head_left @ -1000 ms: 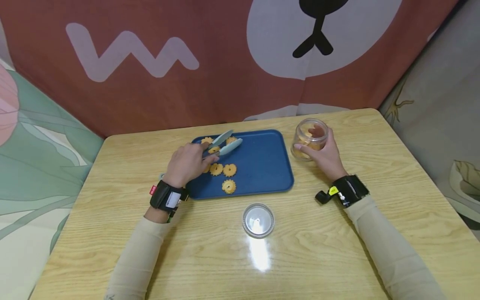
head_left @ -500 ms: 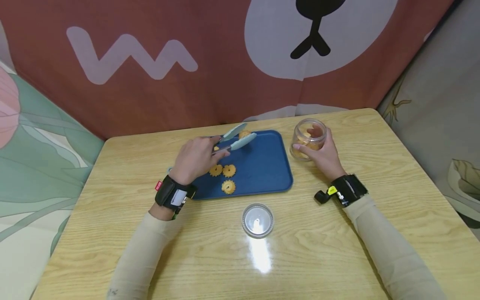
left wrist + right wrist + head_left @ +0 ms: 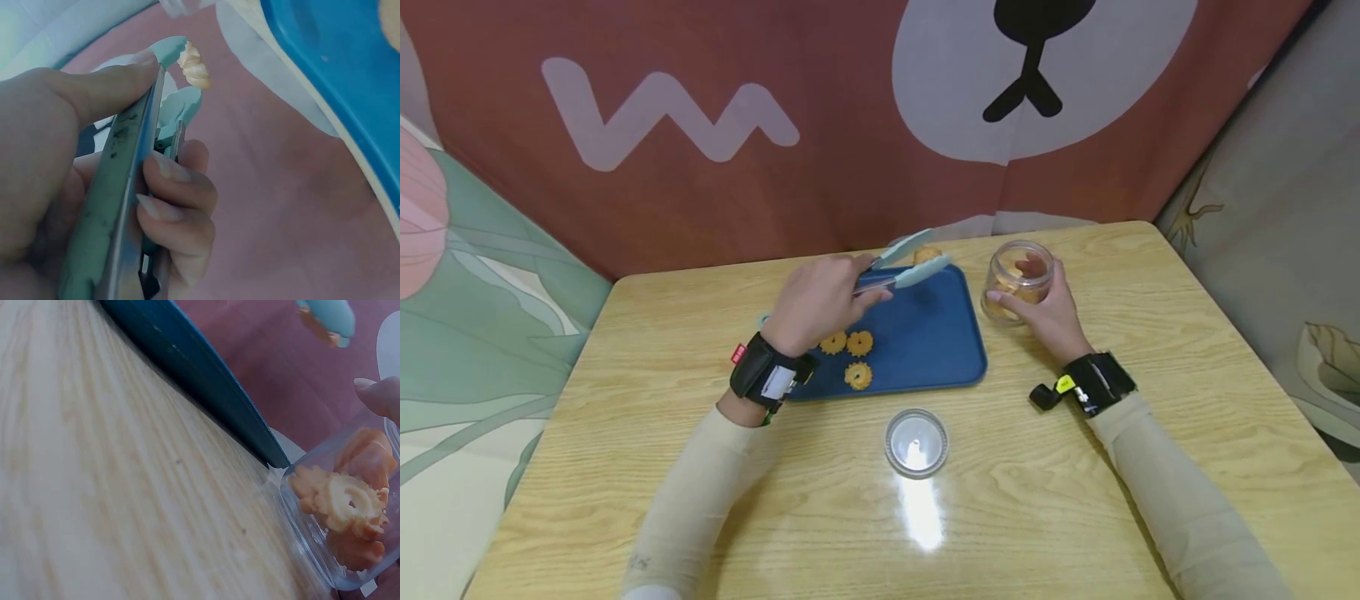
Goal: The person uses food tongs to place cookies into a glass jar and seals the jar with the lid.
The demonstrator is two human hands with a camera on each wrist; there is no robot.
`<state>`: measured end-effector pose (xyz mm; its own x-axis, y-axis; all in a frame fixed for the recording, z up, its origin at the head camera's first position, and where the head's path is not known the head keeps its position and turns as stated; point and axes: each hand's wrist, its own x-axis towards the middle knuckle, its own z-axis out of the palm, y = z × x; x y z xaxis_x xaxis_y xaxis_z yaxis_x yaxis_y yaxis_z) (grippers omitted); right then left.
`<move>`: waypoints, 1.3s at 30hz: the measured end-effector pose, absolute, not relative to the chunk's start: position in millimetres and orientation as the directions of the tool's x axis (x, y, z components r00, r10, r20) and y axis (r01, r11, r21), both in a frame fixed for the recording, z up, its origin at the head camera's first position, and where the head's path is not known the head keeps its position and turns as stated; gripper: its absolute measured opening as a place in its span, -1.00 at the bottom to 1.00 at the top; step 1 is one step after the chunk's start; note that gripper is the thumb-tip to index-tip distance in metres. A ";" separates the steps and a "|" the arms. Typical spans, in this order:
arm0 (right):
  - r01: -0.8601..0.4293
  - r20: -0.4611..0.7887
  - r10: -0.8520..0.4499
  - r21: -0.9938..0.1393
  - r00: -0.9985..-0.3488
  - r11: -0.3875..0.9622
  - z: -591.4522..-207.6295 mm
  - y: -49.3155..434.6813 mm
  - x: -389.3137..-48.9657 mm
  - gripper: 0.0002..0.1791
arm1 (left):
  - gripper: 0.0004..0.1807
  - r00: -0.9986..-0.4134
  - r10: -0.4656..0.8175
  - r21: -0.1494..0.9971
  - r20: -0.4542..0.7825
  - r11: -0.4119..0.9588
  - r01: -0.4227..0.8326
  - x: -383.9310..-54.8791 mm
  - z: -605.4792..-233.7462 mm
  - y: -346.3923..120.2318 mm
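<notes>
My left hand (image 3: 822, 302) grips metal tongs with pale teal tips (image 3: 923, 271), thumb on one arm and fingers curled round the other in the left wrist view. Between the tips a cookie (image 3: 194, 66) is pinched, held above the far right part of the blue tray (image 3: 925, 342). With thumb and fingers round its side, my right hand (image 3: 1051, 315) holds a clear jar (image 3: 1018, 279) on the table, right of the tray. Several flower-shaped cookies (image 3: 350, 503) lie in the jar, whose top is uncovered.
Several cookies (image 3: 859, 375) lie on the tray's left part, some hidden behind my left hand. A round clear lid (image 3: 916, 442) lies on the wooden table (image 3: 1000, 500) in front of the tray. A reddish-brown curtain (image 3: 820, 183) hangs behind the table.
My left hand has carried the tongs from the tray's left part to the right and up, toward the jar, with a cookie between the tips. My right hand and the jar stay in place.
</notes>
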<state>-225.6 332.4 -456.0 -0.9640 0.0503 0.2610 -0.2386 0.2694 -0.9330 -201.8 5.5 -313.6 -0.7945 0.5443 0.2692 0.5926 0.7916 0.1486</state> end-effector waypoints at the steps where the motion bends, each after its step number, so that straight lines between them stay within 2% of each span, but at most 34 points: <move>1: -0.237 0.259 0.050 -0.934 -0.965 0.269 -456.4 332.5 -225.5 -0.07 | -0.49 -0.787 0.553 0.146 0.274 0.785 0.602 -202.5 -311.9 8.8; 10: -0.238 0.259 0.053 -0.938 -0.964 0.253 -457.6 333.2 -224.7 -0.03 | -0.42 -0.756 0.601 0.134 0.261 0.753 0.644 -203.8 -297.4 38.2; 17: -0.241 0.262 0.053 -0.938 -0.964 0.250 -456.8 333.1 -225.4 -0.05 | -0.55 -0.739 0.636 0.113 0.220 0.736 0.667 -207.4 -292.3 63.6; 27: -0.240 0.256 0.037 -0.938 -0.966 0.249 -455.4 333.7 -226.3 -0.03 | -0.46 -0.734 0.658 0.081 0.166 0.733 0.676 -213.6 -294.1 86.2; 39: -0.204 0.223 0.045 -0.942 -0.974 0.267 -456.0 336.5 -226.3 -0.05 | -0.61 -0.723 0.675 -0.008 0.149 0.731 0.682 -220.1 -290.9 105.3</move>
<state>-226.3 336.5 -456.0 -0.9737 0.0451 0.2232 -0.2036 0.2670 -0.9419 -220.1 105.3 -290.9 -0.7226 0.6751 0.1488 0.6818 0.7315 -0.0076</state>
